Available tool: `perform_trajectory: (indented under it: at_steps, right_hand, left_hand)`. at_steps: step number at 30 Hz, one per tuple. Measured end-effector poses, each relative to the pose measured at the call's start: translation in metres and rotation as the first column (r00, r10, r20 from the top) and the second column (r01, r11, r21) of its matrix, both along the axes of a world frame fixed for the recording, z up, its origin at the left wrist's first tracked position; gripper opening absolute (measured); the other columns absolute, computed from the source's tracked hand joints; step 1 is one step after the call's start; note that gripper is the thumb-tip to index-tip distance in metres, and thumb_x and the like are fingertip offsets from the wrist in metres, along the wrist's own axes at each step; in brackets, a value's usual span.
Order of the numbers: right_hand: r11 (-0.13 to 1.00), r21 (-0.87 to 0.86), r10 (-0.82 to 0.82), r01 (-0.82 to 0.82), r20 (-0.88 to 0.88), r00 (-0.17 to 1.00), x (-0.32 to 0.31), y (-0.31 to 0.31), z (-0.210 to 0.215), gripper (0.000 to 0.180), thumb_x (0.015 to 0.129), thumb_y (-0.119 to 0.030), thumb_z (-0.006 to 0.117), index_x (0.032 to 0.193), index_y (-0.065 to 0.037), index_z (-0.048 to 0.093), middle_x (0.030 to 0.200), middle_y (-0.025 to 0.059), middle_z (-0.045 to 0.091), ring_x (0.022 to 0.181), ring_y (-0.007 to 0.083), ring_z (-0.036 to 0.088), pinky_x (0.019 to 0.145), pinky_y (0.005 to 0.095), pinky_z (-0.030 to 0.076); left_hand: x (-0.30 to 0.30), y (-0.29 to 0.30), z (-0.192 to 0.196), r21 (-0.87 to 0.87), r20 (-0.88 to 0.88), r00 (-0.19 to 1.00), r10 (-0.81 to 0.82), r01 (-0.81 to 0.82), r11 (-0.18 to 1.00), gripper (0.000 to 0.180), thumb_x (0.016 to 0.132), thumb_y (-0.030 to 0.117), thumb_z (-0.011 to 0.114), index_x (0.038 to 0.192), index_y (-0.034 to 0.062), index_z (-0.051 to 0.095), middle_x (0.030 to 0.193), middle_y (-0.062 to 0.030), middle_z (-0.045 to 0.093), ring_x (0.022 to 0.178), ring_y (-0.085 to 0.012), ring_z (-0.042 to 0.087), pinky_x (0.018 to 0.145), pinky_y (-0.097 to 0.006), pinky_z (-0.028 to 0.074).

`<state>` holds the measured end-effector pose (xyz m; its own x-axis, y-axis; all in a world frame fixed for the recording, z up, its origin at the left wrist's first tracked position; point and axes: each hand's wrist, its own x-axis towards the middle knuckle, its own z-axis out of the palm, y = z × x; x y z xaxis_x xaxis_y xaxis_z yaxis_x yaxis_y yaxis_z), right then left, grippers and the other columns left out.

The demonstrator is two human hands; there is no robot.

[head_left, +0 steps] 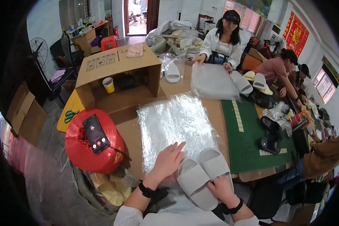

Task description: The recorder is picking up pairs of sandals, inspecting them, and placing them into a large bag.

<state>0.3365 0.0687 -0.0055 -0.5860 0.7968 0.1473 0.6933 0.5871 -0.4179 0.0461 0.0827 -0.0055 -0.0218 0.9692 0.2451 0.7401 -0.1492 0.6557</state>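
The grey slippers [194,178] point toes-away, long axes tilting slightly left.

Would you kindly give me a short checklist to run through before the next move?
1. Right hand has hold of the pair of grey slide sandals: ok, it grips them near the table's edge.
2. Sandals side by side: ok, both straps face up.
3. Left hand free of other items: ok, fingers extended over the clear plastic film.
4. Top layer of film separated: cannot tell, glare hides the layers.
5. Scissors away from the film: ok, they lie beyond the red twine roll.
6. Smartphone screen off: not ok, it is lit.
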Motion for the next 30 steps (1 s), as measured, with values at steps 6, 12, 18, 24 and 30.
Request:
perform_trajectory:
  at_steps: [6, 12, 18, 24, 30]
  right_hand:
    - [0.997, -0.066, -0.046, 0.043, -0.038, 0.998, -0.02, 0.014, 0.019, 0.03, 0.089, -0.026, 0.067, 0.083, 0.003, 0.065, 0.078, 0.025, 0.061, 0.075, 0.045, 0.061, 0.067, 0.0541, 0.048]
    - [0.996, 0.012, -0.087, 0.089, -0.089, 0.992, -0.057, 0.05, 0.0, 0.022, 0.086, -0.019, 0.066, 0.087, 0.003, 0.066, 0.085, 0.0256, 0.063, 0.08, 0.0447, 0.061, 0.069, 0.0524, 0.048]
    - [0.999, 0.024, -0.041, 0.043, -0.07, 0.997, -0.111, 0.098, -0.024, 0.017, 0.09, -0.019, 0.059, 0.094, -0.004, 0.068, 0.089, 0.017, 0.063, 0.087, 0.0365, 0.062, 0.073, 0.0462, 0.049]
    - [0.787, 0.592, 0.176, -0.173, 0.053, 0.983, -0.154, 0.124, -0.013, 0.038, 0.087, -0.02, 0.06, 0.12, -0.003, 0.061, 0.109, 0.0208, 0.058, 0.105, 0.0358, 0.055, 0.084, 0.0415, 0.048]
    - [0.984, 0.159, 0.128, -0.077, -0.343, 0.931, -0.155, 0.094, -0.03, 0.061, 0.086, -0.014, 0.073, 0.138, 0.003, 0.046, 0.121, 0.0236, 0.056, 0.111, 0.0416, 0.055, 0.095, 0.0456, 0.047]
  left_hand:
    - [0.019, -0.011, 0.015, 0.114, -0.198, 0.96, -0.198, 0.223, 0.968, 0.046, 0.1, 0.023, 0.051, 0.145, 0.0158, 0.051, 0.154, -0.0179, 0.04, 0.143, -0.0424, 0.032, 0.117, -0.057, 0.025]
    - [0.033, -0.014, 0.016, 0.105, -0.077, 0.916, -0.394, 0.4, 0.91, 0.047, 0.102, 0.023, 0.045, 0.147, 0.0101, 0.048, 0.157, -0.0133, 0.038, 0.147, -0.0378, 0.029, 0.121, -0.055, 0.018]
    - [0.029, -0.018, 0.032, 0.193, 0.031, 0.88, -0.474, 0.46, 0.866, 0.043, 0.102, 0.018, 0.045, 0.144, 0.0103, 0.052, 0.155, -0.0107, 0.043, 0.149, -0.0333, 0.027, 0.122, -0.055, 0.014]
    - [0.003, -0.028, 0.045, 0.17, 0.065, 0.895, -0.442, 0.426, 0.889, 0.041, 0.099, 0.013, 0.05, 0.139, 0.0158, 0.058, 0.155, -0.0045, 0.043, 0.148, -0.0333, 0.03, 0.121, -0.056, 0.016]
    - [-0.035, -0.048, 0.006, 0.168, -0.009, 0.973, -0.231, 0.229, 0.959, 0.06, 0.083, 0.018, 0.065, 0.142, 0.0143, 0.055, 0.157, -0.0187, 0.036, 0.146, -0.0442, 0.029, 0.12, -0.053, 0.023]
